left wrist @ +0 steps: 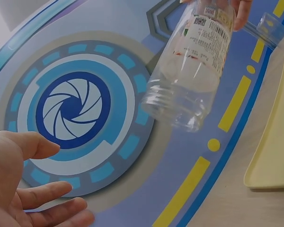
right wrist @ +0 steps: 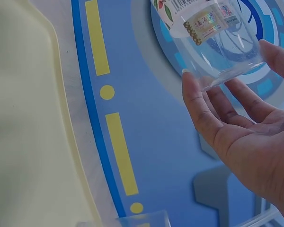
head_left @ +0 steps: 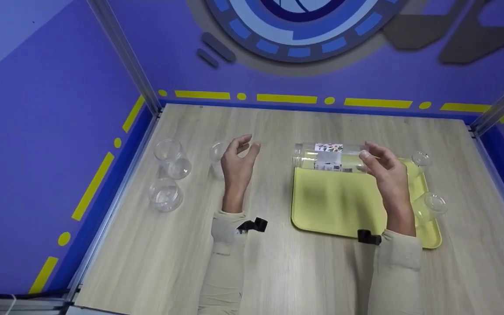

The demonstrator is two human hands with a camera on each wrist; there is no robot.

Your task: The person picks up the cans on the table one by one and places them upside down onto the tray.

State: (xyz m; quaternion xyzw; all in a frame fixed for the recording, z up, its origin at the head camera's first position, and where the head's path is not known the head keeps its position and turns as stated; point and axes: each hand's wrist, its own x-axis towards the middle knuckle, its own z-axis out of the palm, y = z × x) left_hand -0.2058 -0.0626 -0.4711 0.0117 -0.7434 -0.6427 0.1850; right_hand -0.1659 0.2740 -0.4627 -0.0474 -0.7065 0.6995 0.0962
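Note:
My right hand [head_left: 390, 175] grips a clear plastic jar [head_left: 328, 157] by its base end, fingertips and thumb around the bottom. The jar lies sideways in the air above the back of a yellow tray [head_left: 335, 201], its threaded mouth pointing left. A printed label wraps its middle, seen closely in the left wrist view on the jar [left wrist: 199, 52]. No lid covers the mouth. My left hand [head_left: 238, 168] is raised left of the tray, apart from the jar, thumb and fingers spread with nothing between them. Behind it a clear container [head_left: 217, 153] is partly hidden.
Several clear containers stand at the table's left, among them a tall one [head_left: 168, 151] and a low one [head_left: 165, 195]. Two clear containers lie on the tray's right side, one at the back [head_left: 421, 160], one nearer [head_left: 431, 205]. Blue-purple walls [head_left: 81, 131] enclose the table.

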